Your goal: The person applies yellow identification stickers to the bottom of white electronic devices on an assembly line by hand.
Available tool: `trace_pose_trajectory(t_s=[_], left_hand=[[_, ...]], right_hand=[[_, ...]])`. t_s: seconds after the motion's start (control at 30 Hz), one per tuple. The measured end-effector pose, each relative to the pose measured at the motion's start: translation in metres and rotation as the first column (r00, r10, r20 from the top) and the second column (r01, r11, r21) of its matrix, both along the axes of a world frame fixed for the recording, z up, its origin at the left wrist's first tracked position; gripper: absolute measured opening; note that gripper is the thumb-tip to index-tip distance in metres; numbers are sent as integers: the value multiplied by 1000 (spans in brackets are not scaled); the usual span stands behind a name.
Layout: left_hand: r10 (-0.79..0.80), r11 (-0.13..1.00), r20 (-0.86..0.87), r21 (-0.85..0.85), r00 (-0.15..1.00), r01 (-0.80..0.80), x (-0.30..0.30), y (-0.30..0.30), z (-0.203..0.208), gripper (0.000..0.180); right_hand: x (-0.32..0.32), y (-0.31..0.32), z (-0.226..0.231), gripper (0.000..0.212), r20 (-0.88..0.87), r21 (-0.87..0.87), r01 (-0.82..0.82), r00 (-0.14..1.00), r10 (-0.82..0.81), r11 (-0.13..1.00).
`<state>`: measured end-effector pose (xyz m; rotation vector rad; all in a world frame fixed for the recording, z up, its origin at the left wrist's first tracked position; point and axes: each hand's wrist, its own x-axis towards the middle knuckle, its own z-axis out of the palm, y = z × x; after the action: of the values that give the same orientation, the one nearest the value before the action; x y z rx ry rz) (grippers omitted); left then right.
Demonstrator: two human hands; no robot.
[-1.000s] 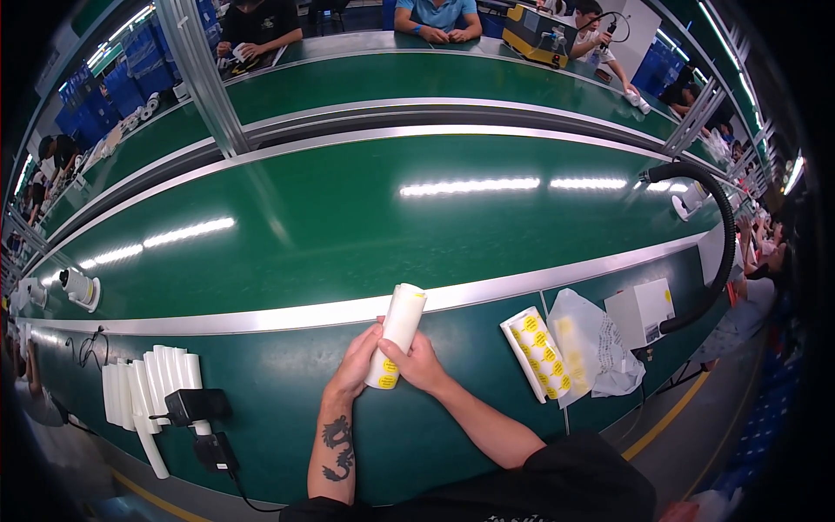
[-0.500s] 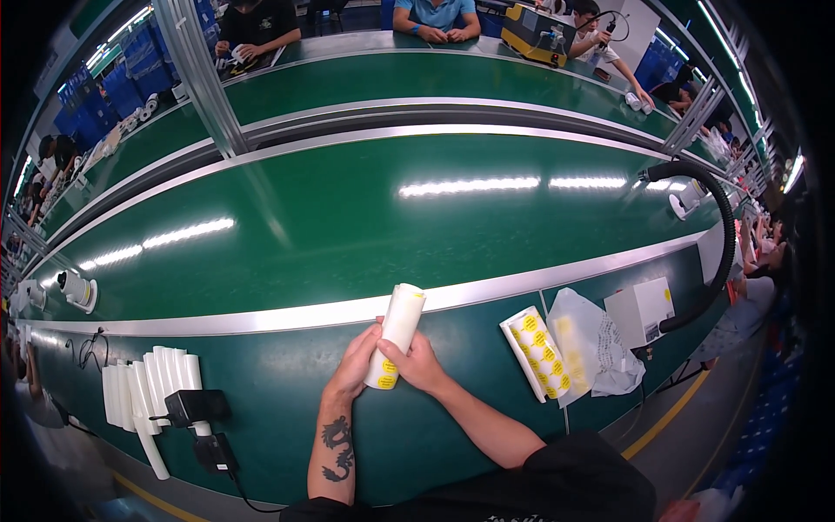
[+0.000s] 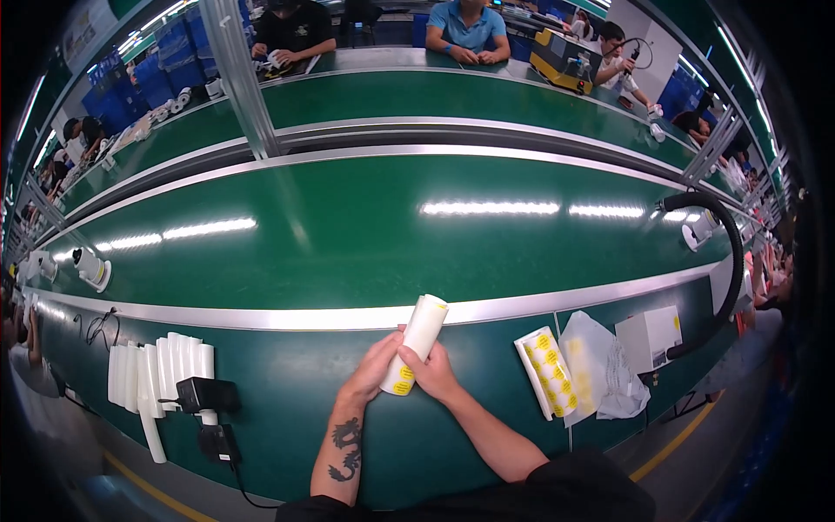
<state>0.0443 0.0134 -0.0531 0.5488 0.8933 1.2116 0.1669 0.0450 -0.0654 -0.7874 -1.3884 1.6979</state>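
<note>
A roll of white sticker sheet with yellow round labels at its lower end is held upright at a tilt above the green worktop. My left hand is wrapped round its left side. From the right, my right hand grips the same roll, thumb lying across its front. Both hands are closed on it. To the right lies another partly rolled sheet of yellow round stickers, beside a crumpled translucent plastic bag.
At left lie several white tubes and black power adapters. A white box and a black flexible hose stand at right. Beyond the metal rail runs a green conveyor belt with white devices at its ends. People sit at the far bench.
The whole view has shifted, so the scene sits a little lower and further right. Both hands keep hold of the roll, with little change in their grip.
</note>
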Motion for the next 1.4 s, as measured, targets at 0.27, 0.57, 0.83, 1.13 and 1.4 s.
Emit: trace_pose_trajectory(t_s=[0.27, 0.57, 0.83, 1.13, 1.4], left_hand=[[-60, 997, 41, 44, 997, 59, 3, 7, -2, 39], [48, 977, -75, 210, 996, -31, 5, 1, -16, 32], [221, 928, 107, 283, 969, -243, 19, 7, -14, 28], [368, 818, -127, 515, 921, -255, 41, 15, -11, 34], [217, 878, -90, 453, 972, -154, 41, 27, -1, 49]], right_hand=[[5, 5, 3, 43, -8, 30, 30, 1000, -29, 999], [1, 2, 1, 50, -86, 164, 211, 976, -199, 964], [-4, 5, -4, 42, -116, 217, 199, 977, -177, 956], [0, 17, 4, 42, -203, 233, 201, 967, -154, 951], [1, 36, 2, 54, -186, 189, 11, 982, 24, 982]])
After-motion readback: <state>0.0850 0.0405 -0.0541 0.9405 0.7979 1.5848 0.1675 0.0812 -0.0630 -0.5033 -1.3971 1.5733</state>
